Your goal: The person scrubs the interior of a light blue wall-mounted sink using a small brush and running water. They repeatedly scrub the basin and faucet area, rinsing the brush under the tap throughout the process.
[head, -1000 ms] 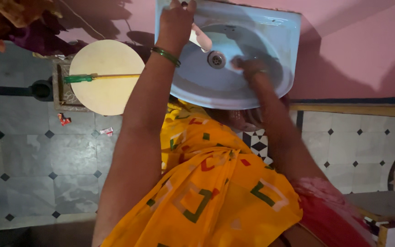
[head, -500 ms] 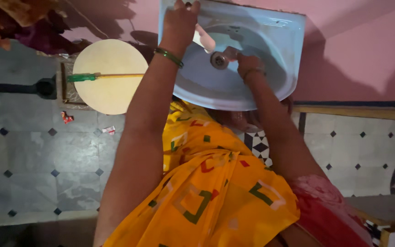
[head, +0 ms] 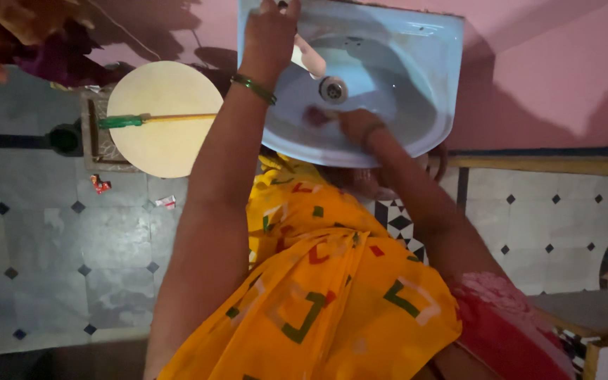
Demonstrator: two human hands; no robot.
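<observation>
My left hand (head: 270, 32) grips the far rim of the pale blue washbasin (head: 416, 49), fingers curled over the edge, a green bangle (head: 253, 89) on the wrist. My right hand (head: 352, 123) is down inside the basin, near the front wall and just this side of the metal drain (head: 333, 89), closed on a dark reddish scrubber (head: 316, 116) pressed against the bowl; the scrubber is blurred, so I cannot tell its exact make. A pinkish bar or tap part (head: 309, 56) juts out beside my left hand, above the drain. My orange patterned garment (head: 318, 281) hides the floor straight below the basin. Left of the basin stands a round cream stool top (head: 163, 141) with a green-handled yellow stick (head: 149, 119) lying across it. The pink wall (head: 543, 77) runs behind the basin, and grey diamond-patterned floor tiles (head: 72, 239) spread to its left.
</observation>
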